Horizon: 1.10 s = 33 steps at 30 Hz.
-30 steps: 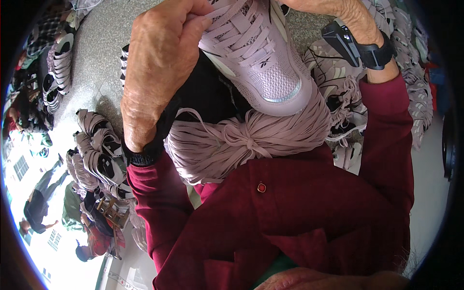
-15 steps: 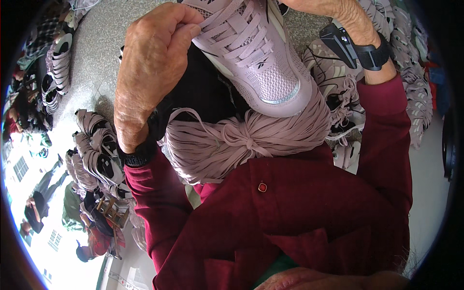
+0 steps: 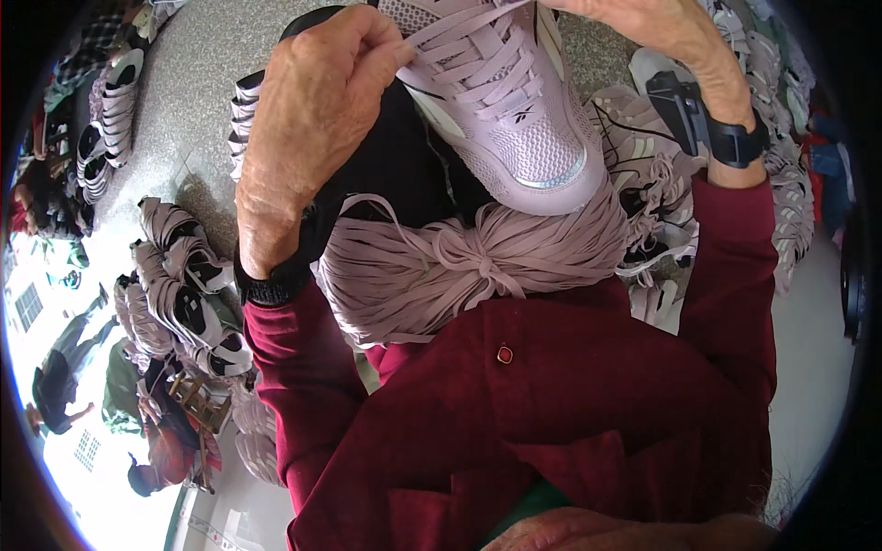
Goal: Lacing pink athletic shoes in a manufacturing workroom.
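Observation:
A pale lilac sneaker (image 3: 542,151) rests toe toward me on my lap, partly laced with flat lilac laces. Finger and thumb of my left hand (image 3: 317,110) pinch a shoelace (image 3: 464,25) at the shoe's left eyelet edge. That lace runs taut across the upper laces toward my right hand (image 3: 657,28), whose fingertips are cut off by the top edge; its fingers look closed on the lace. Under the toe lies a thick bundle of loose lilac laces (image 3: 395,275), tied round its middle.
Stacks of similar shoes (image 3: 188,294) stand on the floor at left, with another row (image 3: 119,115) farther off. More shoes and loose laces (image 3: 643,184) lie to the right. Beside a wooden stool (image 3: 202,404) at lower left, other people (image 3: 170,441) are seen.
The lace is now drawn taut between my hands across the shoe's upper part. My left hand has shifted slightly right, and the shoe also sits a little farther right.

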### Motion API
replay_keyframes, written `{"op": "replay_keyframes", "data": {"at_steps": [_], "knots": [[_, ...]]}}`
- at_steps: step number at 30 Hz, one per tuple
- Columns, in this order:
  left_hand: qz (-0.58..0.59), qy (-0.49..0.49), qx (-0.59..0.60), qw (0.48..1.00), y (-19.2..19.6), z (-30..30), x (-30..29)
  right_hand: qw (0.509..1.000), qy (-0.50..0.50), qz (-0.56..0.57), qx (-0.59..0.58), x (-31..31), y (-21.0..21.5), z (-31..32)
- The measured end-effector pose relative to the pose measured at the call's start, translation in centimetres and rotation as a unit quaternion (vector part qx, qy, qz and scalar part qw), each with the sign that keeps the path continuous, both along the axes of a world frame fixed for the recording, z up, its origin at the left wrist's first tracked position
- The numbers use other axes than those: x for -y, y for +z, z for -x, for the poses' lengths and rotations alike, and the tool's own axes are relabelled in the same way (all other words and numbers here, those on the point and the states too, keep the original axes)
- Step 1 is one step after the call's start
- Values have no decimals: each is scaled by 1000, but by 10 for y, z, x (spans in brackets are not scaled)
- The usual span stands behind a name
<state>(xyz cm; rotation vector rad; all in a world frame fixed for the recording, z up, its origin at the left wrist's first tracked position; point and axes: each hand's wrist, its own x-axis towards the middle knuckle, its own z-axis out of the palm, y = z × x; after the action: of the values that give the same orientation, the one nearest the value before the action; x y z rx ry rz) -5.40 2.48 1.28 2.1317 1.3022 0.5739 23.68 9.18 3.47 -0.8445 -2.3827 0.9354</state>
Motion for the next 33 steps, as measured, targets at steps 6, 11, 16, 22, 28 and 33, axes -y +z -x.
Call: {"op": "replay_keyframes", "data": {"at_steps": [6,11,16,22,28,33], "knots": [[62,69,14,996,10,21,16,995,25,-51,83,0,3,-11],[106,122,66,985,9,69,38,965,-18,-232,119,12,18,-6],[141,204,40,968,4,117,71,913,-30,-374,159,19,15,6],[167,267,58,947,-22,191,120,892,28,-280,-353,-13,-80,-8],[162,374,72,910,-51,255,189,870,1,-135,-475,-5,-58,16],[142,421,226,867,-51,246,212,973,-50,-69,-214,18,-40,64]]}}
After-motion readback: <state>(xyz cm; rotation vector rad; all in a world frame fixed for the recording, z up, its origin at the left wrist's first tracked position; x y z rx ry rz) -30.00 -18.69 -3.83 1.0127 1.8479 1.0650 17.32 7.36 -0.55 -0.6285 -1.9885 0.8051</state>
